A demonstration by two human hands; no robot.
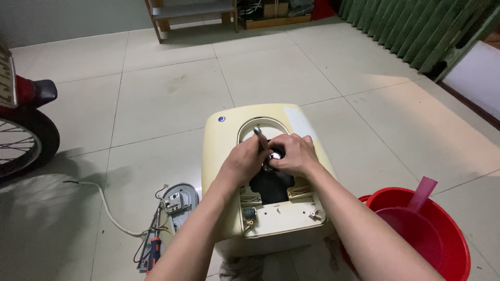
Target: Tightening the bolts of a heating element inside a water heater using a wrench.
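Both hands [271, 158], metal tool [259, 136], cream housing [224, 145]

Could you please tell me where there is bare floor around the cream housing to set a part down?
Bare tiles lie beyond the cream housing toward the wooden shelf, and between it and the wheel. It is crowded by the detached cover with screwdriver, and at the red bucket.
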